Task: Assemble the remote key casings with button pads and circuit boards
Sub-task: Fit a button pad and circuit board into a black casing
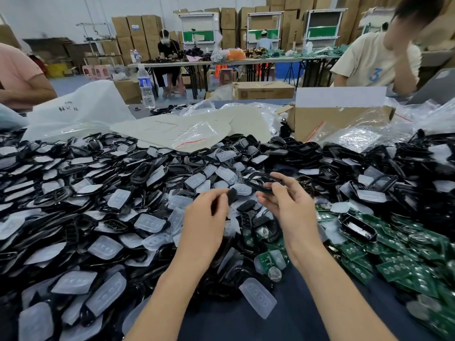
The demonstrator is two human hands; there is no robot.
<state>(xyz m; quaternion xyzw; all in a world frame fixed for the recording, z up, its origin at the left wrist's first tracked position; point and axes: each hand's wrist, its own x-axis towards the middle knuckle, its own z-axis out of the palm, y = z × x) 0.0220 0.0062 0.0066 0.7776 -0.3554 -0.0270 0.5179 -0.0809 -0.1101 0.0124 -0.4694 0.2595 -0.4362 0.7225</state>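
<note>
Your left hand [206, 212] pinches a small black button pad [232, 195] at its fingertips. Your right hand [288, 205] grips a black casing frame [258, 180] just beside it, the two parts close but apart. Both hands hover over the heap of black casings [138, 175] and translucent pads [150, 222] on the tabletop [283, 323]. The green circuit boards [398, 262] lie off to your right.
</note>
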